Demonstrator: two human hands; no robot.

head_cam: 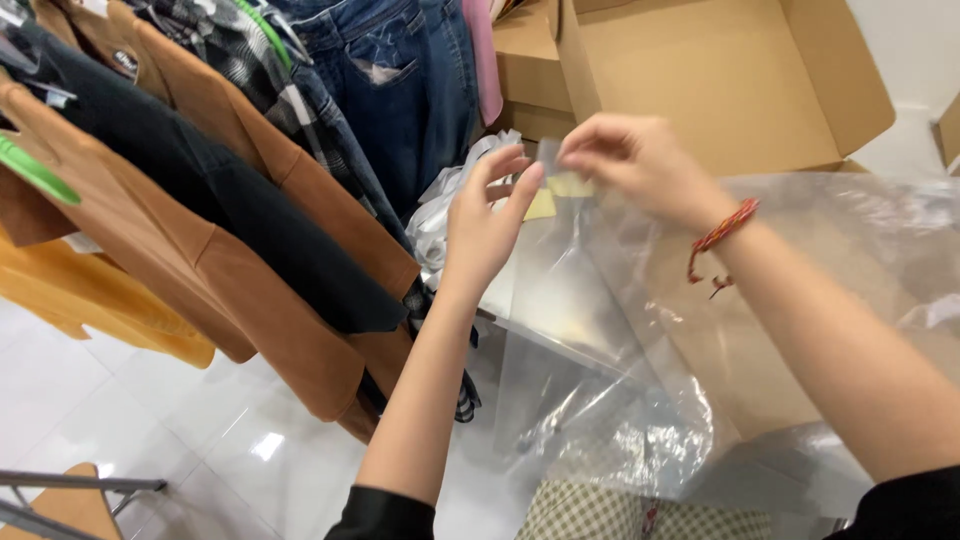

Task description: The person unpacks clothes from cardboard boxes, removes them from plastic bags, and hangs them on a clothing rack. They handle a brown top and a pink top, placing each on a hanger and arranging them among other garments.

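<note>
Both hands (560, 190) raised — fingertips pinched together

So the main package was a big clear plastic bag (640, 340), crinkly and see-through, spread over the middle and right of the view. Its top edge was pinched between the left hand (485, 225) and the right hand (640, 165), and a small pale yellow sticker (570, 185) sat right at the fingertips, with another yellowish patch (540, 206) just below it behind the film. Behind the hands stood a large open brown cardboard box (720, 70), flaps up, plain inside. A smaller closed brown carton (525, 75) was tucked just left of it. Some more crumpled whitish plastic wrap (445, 215) was bunched beside the hanging clothes.
</note>
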